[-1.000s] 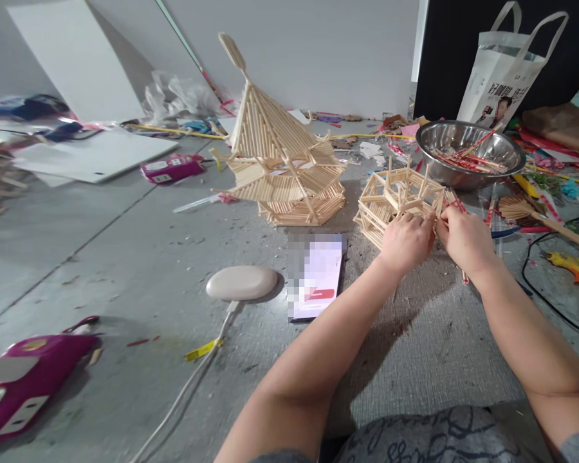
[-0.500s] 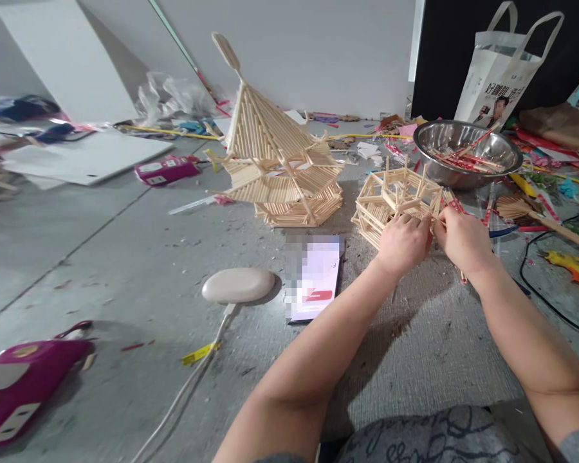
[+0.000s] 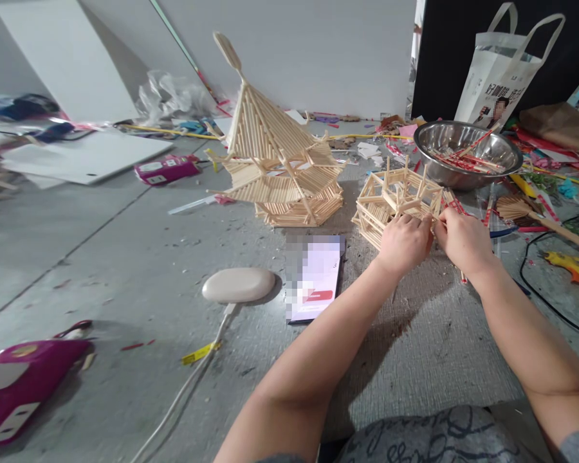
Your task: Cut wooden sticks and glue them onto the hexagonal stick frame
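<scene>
The left hand and right hand are meeting at the wooden-stick frame, probably steadying it. I cannot tell their grip.

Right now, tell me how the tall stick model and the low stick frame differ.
The tall stick model rises to a pointed, closely laid roof; the low stick frame is shorter, its top open with upright sticks.
The left hand and right hand are at the low stick frame's near side; no hand is on the tall stick model.
Both are built of thin, pale sticks.
</scene>
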A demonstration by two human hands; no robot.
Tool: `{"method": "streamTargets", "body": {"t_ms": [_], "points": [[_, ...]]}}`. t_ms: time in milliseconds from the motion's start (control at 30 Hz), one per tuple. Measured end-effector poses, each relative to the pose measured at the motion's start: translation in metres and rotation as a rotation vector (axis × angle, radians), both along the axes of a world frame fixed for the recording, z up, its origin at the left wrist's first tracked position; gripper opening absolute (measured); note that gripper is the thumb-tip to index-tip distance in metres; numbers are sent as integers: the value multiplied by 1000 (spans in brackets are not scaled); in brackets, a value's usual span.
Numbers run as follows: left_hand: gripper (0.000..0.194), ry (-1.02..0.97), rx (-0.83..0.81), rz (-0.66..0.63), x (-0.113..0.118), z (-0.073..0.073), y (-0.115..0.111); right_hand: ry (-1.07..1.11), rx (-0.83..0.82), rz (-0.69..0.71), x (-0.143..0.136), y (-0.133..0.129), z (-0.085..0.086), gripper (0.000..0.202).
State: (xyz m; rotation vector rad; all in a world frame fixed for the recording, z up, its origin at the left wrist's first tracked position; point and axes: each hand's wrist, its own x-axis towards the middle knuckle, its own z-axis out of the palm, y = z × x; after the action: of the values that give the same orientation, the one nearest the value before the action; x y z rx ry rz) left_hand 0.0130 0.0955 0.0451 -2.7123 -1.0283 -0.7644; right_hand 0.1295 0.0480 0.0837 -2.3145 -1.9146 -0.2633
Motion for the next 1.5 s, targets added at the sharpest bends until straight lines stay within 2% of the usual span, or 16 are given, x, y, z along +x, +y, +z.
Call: {"method": "streamTargets", "body": {"t_ms": [1500], "points": [[20, 18, 55, -14, -1, 0, 1, 3, 50, 27, 6, 2, -5, 25]]}}
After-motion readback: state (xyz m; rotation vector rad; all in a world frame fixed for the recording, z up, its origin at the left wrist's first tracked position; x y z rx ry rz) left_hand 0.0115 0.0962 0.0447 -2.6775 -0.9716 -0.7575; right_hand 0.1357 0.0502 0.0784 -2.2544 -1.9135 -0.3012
